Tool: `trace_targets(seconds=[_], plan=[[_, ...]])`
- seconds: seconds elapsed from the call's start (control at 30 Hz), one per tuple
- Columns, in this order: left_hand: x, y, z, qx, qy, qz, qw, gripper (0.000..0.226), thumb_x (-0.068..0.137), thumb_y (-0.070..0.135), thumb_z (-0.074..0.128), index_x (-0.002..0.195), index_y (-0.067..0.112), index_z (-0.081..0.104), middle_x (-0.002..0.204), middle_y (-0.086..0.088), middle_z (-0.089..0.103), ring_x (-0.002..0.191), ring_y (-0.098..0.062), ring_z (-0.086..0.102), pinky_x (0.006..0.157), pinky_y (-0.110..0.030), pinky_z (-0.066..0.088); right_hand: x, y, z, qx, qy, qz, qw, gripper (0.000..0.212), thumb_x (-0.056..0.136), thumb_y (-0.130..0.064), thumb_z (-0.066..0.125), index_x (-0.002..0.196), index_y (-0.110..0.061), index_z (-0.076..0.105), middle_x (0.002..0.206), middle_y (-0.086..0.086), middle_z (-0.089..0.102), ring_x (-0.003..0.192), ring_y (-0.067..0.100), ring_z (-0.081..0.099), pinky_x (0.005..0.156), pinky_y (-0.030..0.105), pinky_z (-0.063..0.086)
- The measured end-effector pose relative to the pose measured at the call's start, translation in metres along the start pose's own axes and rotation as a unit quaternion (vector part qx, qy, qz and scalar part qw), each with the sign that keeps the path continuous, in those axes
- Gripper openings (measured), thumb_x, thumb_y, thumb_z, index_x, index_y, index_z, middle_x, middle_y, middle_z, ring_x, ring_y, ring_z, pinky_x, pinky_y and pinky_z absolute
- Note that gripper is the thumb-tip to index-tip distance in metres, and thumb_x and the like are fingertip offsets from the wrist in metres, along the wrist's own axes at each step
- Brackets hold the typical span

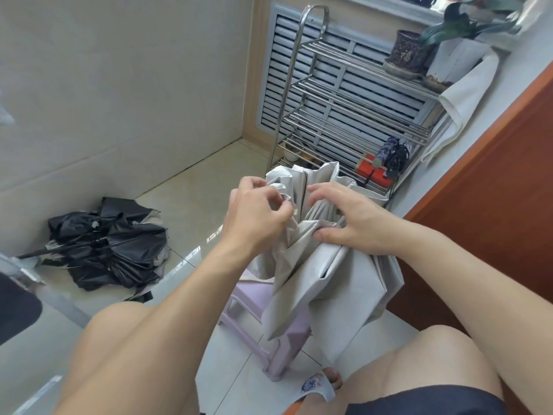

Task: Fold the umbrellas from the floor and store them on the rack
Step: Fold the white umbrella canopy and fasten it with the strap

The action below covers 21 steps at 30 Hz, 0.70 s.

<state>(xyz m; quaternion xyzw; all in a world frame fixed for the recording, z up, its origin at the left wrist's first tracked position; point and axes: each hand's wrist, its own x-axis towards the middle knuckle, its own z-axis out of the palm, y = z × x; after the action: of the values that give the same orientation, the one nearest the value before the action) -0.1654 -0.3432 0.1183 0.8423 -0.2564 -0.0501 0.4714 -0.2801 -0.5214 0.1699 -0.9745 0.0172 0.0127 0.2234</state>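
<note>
A silver-grey umbrella (pixel 323 274), collapsed with its cloth loose and bunched, stands in front of me between my knees. My left hand (pixel 254 214) pinches a fold of its cloth near the top. My right hand (pixel 347 217) grips the gathered cloth around the middle, thumb underneath. A black umbrella (pixel 110 250) lies crumpled on the floor tiles at the left, its shaft pointing left. The steel rack (pixel 353 94) stands against the louvred panel at the back, and a folded dark umbrella (pixel 392 154) lies on its bottom shelf.
A lilac plastic stool (pixel 287 336) stands under the grey umbrella. A red box (pixel 374 172) sits on the rack's bottom shelf, and a small white pot (pixel 291 152) at its left end. Potted plants (pixel 410 52) stand on the top shelf. A wooden door (pixel 493 181) is to the right.
</note>
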Motion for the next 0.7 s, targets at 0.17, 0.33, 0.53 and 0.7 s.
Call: trace_targets(seconds=[0.17, 0.33, 0.53, 0.7], plan=[[0.012, -0.016, -0.017, 0.024, 0.045, -0.051, 0.997, 0.022, 0.089, 0.034, 0.062, 0.072, 0.027, 0.073, 0.112, 0.012, 0.051, 0.112, -0.018, 0.056, 0.091, -0.034, 0.048, -0.005, 0.014, -0.002, -0.02, -0.011, -0.006, 1.0, 0.006, 0.09, -0.024, 0.076, 0.088, -0.019, 0.074, 0.137, -0.015, 0.049, 0.121, -0.001, 0.049, 0.101, 0.01, 0.031], [0.013, -0.023, -0.009, -0.01, 0.056, -0.035, 0.998, 0.015, 0.089, 0.034, 0.063, 0.079, 0.024, 0.069, 0.108, 0.007, 0.05, 0.111, -0.02, 0.054, 0.091, -0.034, 0.046, -0.007, 0.014, -0.003, 0.003, 0.008, -0.006, 1.0, 0.01, 0.088, -0.019, 0.078, 0.083, -0.026, 0.072, 0.128, -0.013, 0.054, 0.117, 0.006, 0.054, 0.103, 0.026, 0.039], [-0.011, -0.009, -0.011, -0.046, 0.11, 0.199, 0.973, 0.01, 0.089, 0.022, 0.063, 0.097, 0.02, 0.069, 0.103, 0.003, 0.05, 0.096, -0.012, 0.05, 0.085, -0.023, 0.046, -0.006, 0.013, -0.003, 0.009, 0.026, 0.021, 0.999, 0.015, 0.093, -0.033, 0.072, 0.104, -0.026, 0.077, 0.129, -0.018, 0.052, 0.119, 0.0, 0.049, 0.1, 0.012, 0.035], [-0.043, -0.008, -0.004, 0.001, 0.035, 0.135, 0.99, 0.018, 0.088, 0.029, 0.06, 0.075, 0.022, 0.049, 0.068, 0.006, 0.054, 0.065, -0.018, 0.05, 0.059, -0.038, 0.044, -0.002, 0.009, -0.007, 0.089, 0.005, 0.076, 0.993, 0.053, 0.103, -0.052, 0.034, 0.114, -0.021, 0.075, 0.131, -0.016, 0.048, 0.12, -0.012, 0.044, 0.093, 0.001, 0.028]])
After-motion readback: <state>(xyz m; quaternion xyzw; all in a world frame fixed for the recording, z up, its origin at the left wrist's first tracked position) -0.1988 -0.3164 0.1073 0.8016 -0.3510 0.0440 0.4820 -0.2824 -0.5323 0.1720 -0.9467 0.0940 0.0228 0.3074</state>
